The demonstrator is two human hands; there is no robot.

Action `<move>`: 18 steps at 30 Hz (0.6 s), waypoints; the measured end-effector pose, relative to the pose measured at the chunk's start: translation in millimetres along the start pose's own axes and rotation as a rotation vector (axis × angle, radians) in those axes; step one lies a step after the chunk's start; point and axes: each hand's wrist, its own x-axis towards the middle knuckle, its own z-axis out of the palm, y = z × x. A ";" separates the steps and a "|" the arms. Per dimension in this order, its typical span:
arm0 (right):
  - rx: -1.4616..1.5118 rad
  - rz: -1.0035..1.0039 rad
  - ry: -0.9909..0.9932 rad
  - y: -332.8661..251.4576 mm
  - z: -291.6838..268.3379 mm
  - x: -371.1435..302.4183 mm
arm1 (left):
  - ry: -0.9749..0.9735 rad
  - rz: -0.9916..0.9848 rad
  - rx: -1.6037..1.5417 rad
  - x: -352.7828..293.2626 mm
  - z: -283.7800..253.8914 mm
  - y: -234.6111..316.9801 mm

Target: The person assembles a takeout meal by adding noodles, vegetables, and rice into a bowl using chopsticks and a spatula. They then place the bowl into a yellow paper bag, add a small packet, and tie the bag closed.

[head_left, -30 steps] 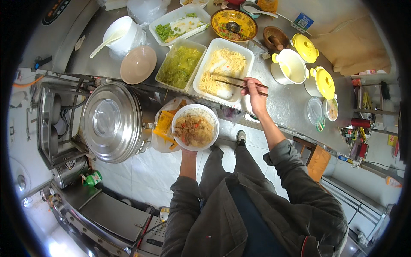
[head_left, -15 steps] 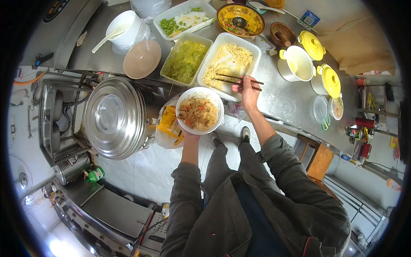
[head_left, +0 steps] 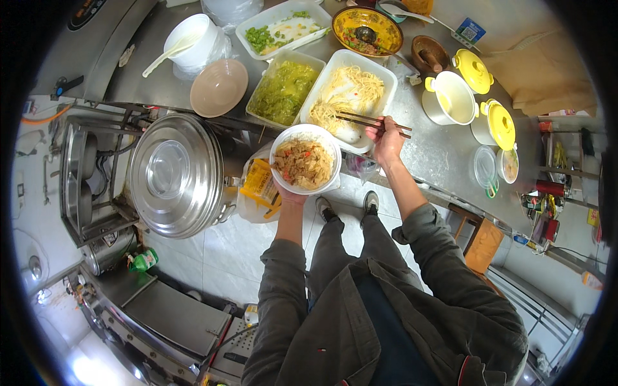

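Observation:
In my left hand (head_left: 291,197) is a white bowl (head_left: 336,168) of noodles topped with brown meat and red bits, held near the counter's front edge. My right hand (head_left: 386,143) grips a pair of dark chopsticks (head_left: 360,120). Their tips reach into the noodles (head_left: 351,90) in a white rectangular tub (head_left: 391,90). Left of that tub stands another tub (head_left: 320,64) with chopped green pickled vegetable (head_left: 283,92).
Along the counter are a beige bowl (head_left: 219,88), a scallion tray (head_left: 280,29), a yellow patterned bowl with a ladle (head_left: 367,31), a wooden mortar (head_left: 427,55) and yellow-lidded pots (head_left: 449,96). A large lidded steel pot (head_left: 172,164) stands left of my left hand.
My right hand with the chopsticks has shifted slightly right and nearer to me, their tips still at the noodles. The bowl in my left hand is tilted a little differently.

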 end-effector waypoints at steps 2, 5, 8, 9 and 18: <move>0.036 -0.014 -0.041 -5.5 -8.8 -1.0 | -0.008 -0.004 0.006 2.2 4.1 -0.2; 0.025 -0.031 -0.069 -21.5 -14.9 -4.7 | -0.017 -0.004 0.024 2.4 3.3 1.2; 0.060 -0.064 -0.133 -42.5 -22.1 -13.3 | -0.014 -0.016 0.066 2.5 5.2 2.5; 0.065 -0.073 -0.153 -52.2 -19.6 -21.9 | -0.013 -0.014 0.097 1.5 11.7 2.2; -0.187 -0.136 -0.411 -70.0 7.1 -82.4 | -0.072 -0.079 0.125 8.2 26.8 0.8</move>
